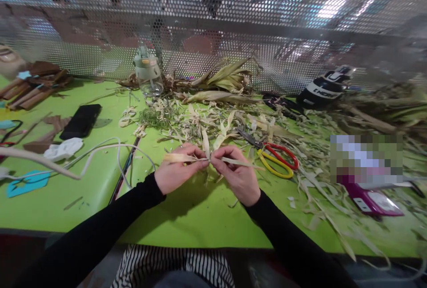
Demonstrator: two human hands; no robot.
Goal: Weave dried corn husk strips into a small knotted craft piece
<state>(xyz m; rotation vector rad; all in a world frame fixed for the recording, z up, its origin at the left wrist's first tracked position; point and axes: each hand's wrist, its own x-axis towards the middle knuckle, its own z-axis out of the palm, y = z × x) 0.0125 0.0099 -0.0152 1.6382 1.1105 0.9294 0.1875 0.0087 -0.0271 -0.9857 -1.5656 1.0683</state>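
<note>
Strips of pale corn husk (206, 145) meet between my two hands above the green table (213, 230). My left hand (180, 169) pinches them from the left, and one flat strip lies across its fingers. From the right, my right hand (236, 173) pinches the same husk piece, with a thin strip sticking out past its fingers. The fingertips of both hands nearly touch. Just right of my right hand lie scissors (275, 159) with red and yellow handles. Behind the hands spreads a heap of husk scraps (187, 119).
A clear bottle (148, 74) and dry husks (230, 77) stand near the perforated metal screen (187, 30). A black bottle (325, 88) leans at right. On the left are a black phone (82, 121), white cable (100, 146) and blue tag (28, 183); a magenta packet (375, 199) lies right.
</note>
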